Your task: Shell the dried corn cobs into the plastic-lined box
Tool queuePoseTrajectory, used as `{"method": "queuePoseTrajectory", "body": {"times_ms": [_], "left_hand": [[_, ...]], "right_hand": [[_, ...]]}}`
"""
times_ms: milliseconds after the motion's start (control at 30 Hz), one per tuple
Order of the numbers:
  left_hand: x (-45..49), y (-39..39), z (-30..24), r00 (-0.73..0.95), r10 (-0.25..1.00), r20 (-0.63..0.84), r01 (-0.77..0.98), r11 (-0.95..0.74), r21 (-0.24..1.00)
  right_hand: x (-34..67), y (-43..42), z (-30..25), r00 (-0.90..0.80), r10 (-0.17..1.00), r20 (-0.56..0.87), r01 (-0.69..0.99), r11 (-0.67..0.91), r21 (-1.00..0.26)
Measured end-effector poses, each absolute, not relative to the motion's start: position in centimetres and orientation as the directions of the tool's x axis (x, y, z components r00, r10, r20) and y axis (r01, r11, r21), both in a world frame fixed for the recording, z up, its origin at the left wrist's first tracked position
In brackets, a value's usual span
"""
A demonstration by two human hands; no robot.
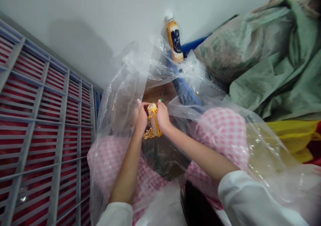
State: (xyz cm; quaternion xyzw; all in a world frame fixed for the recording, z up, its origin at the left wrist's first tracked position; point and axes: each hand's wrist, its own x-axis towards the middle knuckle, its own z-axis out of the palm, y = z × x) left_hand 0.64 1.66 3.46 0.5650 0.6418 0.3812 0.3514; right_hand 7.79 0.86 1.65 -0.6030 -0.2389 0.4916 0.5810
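An ear of corn [152, 115] stands nearly upright between my two hands. A pale, bare strip runs down its side, with yellow kernels left along the edges. My left hand [141, 118] is closed on the cob from the left. From the right, my right hand [163, 115] grips it with bent fingers. A small green tip [161, 100] shows by the right thumb; what it belongs to is hidden. Loose kernels [148, 134] lie below the cob inside a large clear plastic bag [117, 82], which is spread open across my lap.
Left stands a grey slatted crate [50, 119] with red behind its slats. An orange drink bottle [175, 38] leans against the wall beside a blue crate edge [190, 92]. Grey-green sacks [273, 65] fill the right, above yellow cloth [291, 135]. Pink checked fabric [223, 129] covers my knees.
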Motion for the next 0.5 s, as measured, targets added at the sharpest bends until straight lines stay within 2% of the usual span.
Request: {"method": "queuePoseTrajectory", "body": {"times_ms": [67, 200, 500], "left_hand": [[0.7, 1.4, 4.0, -0.038, 0.999, -0.034, 0.503, 0.048, 0.863], [0.8, 0.8, 4.6, 0.171, 0.984, 0.048, 0.536, -0.134, 0.834], [0.8, 0.8, 3.3, 0.274, 0.959, 0.069, 0.597, -0.225, 0.770]], "right_hand": [[8.0, 1.0, 2.1, 0.422, 0.857, -0.295, -0.249, -0.203, -0.947], [8.3, 1.4, 2.0, 0.418, 0.871, -0.259, -0.235, -0.171, -0.957], [8.5, 1.2, 0.8, 0.409, 0.852, -0.325, -0.322, -0.198, -0.926]]}}
